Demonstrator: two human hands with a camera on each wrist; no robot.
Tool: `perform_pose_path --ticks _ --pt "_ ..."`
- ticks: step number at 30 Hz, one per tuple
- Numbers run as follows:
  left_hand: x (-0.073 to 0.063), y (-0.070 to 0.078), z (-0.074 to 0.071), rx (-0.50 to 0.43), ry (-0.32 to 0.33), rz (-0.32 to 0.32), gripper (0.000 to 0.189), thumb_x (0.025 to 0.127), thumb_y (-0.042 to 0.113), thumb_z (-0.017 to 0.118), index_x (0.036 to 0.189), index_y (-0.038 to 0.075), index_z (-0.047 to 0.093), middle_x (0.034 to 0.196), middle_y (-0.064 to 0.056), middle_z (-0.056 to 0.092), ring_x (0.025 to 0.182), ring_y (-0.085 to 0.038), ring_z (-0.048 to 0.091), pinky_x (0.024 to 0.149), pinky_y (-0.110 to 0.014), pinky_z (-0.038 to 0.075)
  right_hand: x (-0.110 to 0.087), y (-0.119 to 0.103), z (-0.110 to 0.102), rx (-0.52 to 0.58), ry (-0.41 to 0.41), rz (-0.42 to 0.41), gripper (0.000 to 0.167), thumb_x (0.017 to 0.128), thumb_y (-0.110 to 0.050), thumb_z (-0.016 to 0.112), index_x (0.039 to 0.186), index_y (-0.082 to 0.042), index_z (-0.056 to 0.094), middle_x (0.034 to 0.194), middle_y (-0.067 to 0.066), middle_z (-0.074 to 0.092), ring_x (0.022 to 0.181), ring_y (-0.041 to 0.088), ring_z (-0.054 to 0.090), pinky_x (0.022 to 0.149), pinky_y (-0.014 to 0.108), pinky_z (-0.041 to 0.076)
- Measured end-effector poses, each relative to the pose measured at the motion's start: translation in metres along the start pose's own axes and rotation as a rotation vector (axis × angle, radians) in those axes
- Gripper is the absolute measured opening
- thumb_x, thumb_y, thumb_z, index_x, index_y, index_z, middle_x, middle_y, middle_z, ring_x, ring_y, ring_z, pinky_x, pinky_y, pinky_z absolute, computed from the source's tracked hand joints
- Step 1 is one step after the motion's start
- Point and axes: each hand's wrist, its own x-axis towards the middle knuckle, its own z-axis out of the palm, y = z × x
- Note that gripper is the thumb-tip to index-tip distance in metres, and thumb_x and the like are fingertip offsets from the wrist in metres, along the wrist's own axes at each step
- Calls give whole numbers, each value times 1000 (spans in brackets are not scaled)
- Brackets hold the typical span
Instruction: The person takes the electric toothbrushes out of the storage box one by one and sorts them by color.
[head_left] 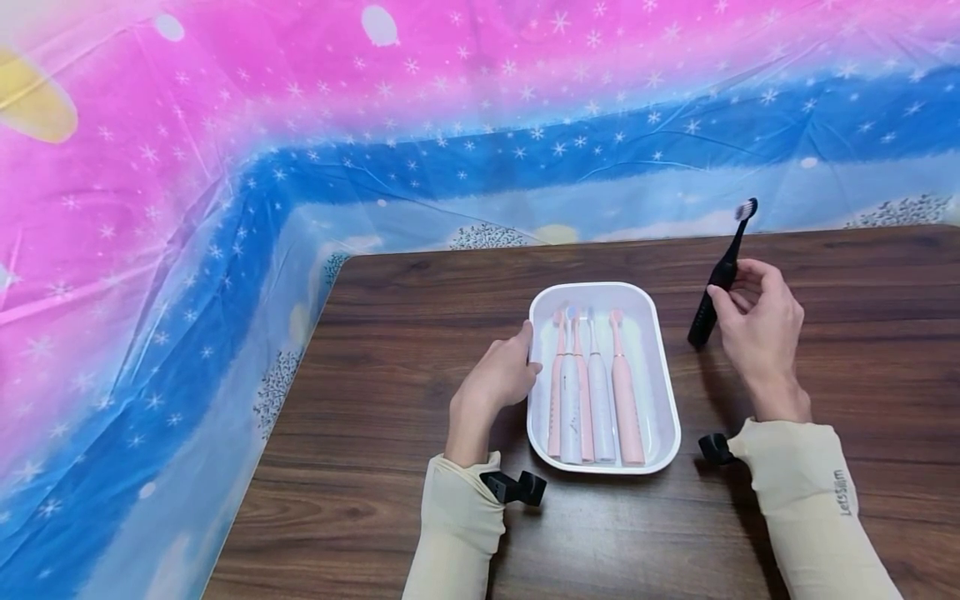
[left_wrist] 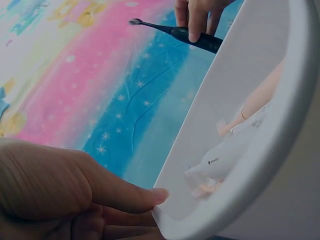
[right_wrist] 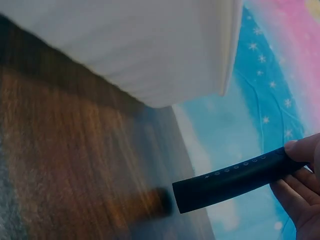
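Observation:
My right hand (head_left: 761, 333) pinches a black electric toothbrush (head_left: 723, 273) between thumb and fingers. It tilts with its bristled head up, right of a white tray (head_left: 649, 354). In the right wrist view the handle (right_wrist: 225, 182) shows a row of small marks, and its lower end points at the table. My left hand (head_left: 495, 371) grips the tray's left side, the thumb (left_wrist: 159, 195) over the rim and other fingers outside. Inside lie several electric toothbrushes side by side, among them a pink one (head_left: 628, 408) and a white one (head_left: 570, 408), heads toward the far end.
The tray stands on a dark wood-grain table (head_left: 375, 358). Behind and left of the table hangs a pink and blue snowflake-patterned cloth (head_left: 480, 150). Small black devices (head_left: 525, 488) are strapped at both wrists over cream sleeves (head_left: 457, 533).

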Motion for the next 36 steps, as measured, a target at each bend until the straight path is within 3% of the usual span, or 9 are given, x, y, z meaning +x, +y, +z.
perform_pose_path --ticks 2,8,11,17,25,32,36 --pt "0 0 0 0 0 2 64 101 20 47 154 8 15 150 -9 40 133 -18 42 103 -37 39 0 1 1 2 7 -6 39 89 -14 66 125 -2 56 116 13 64 104 19 63 85 10 47" --pt "-1 1 -1 1 -1 0 63 101 19 47 154 8 16 151 -9 40 133 -18 43 102 -37 39 0 5 5 6 33 -24 38 89 -12 67 124 -2 56 116 12 64 101 7 61 85 10 46" --pt "-1 1 -2 0 -3 -5 63 101 19 47 154 8 16 151 -9 39 134 -18 41 102 -37 39 0 6 5 20 38 -32 38 89 -12 67 124 -2 56 115 13 64 101 8 61 85 10 46" --pt "-1 1 -2 -6 -1 -3 63 101 19 47 154 8 16 151 -9 39 132 -18 43 102 -37 39 -1 4 4 22 28 -39 39 88 -12 68 124 -3 56 115 12 63 100 10 62 84 9 46" --pt "0 1 -1 -17 -7 -15 64 101 20 47 154 8 14 152 -8 37 130 -17 44 100 -37 40 -2 3 3 -1 -14 -46 39 88 -12 68 123 -1 55 113 14 63 96 1 60 82 6 45" --pt "0 0 0 -20 -9 -18 64 101 20 47 154 8 14 152 -8 38 128 -17 46 100 -37 40 -3 3 1 -9 -57 -35 40 89 -12 66 125 0 53 113 15 62 100 24 63 81 4 43" --pt "0 0 0 -11 -10 -15 64 101 20 47 155 9 14 152 -8 38 132 -17 43 101 -37 40 -3 3 0 -11 -71 -24 40 89 -12 66 125 0 53 113 15 61 101 26 62 80 4 42"
